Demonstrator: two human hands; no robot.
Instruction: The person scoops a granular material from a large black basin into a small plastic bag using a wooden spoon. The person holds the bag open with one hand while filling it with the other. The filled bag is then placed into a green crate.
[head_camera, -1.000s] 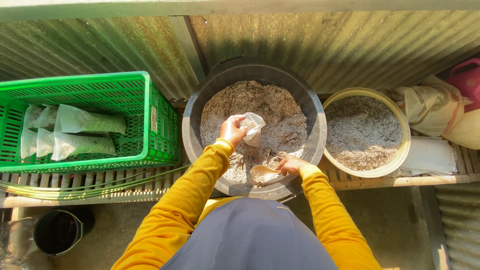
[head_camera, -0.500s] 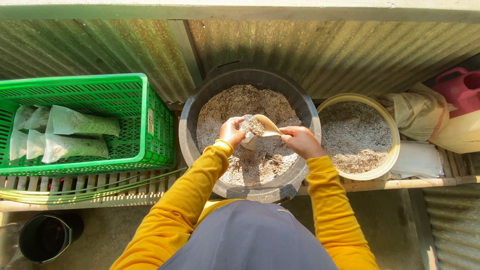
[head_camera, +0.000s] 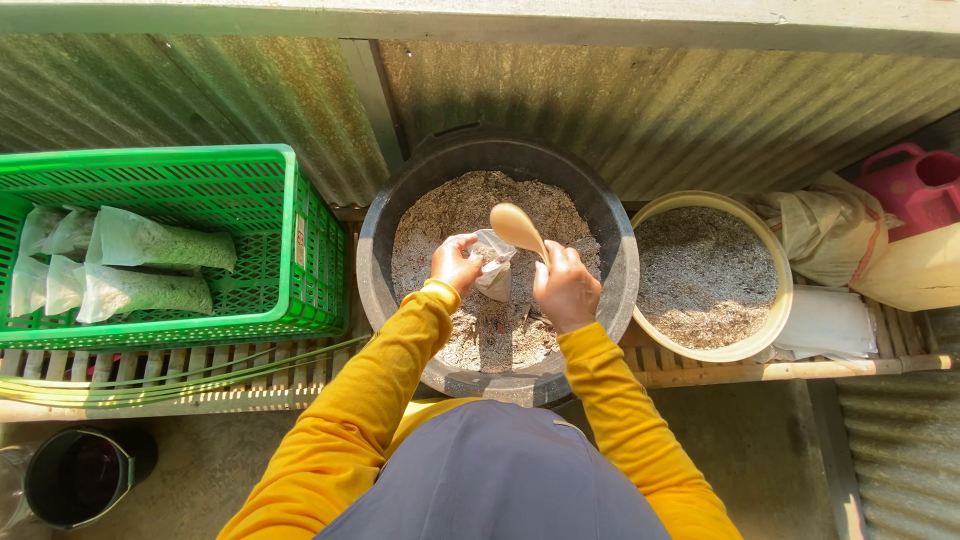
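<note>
Slatted wooden bench under green crate, black tub, cream basin.

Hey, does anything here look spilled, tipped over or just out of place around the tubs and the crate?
Nothing stands out. The gritty mix sits inside the black tub and the cream basin, with none visible on the slatted bench. The filled bags lie in the green crate. Both bowls sit level.

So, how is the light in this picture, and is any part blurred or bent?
Head view: hard sunlight from above; the person's shadow falls across the grey mix in the black tub. The left hand, right hand and spoon look sharp. The wall's top edge curves slightly, a wide-lens effect.
</note>
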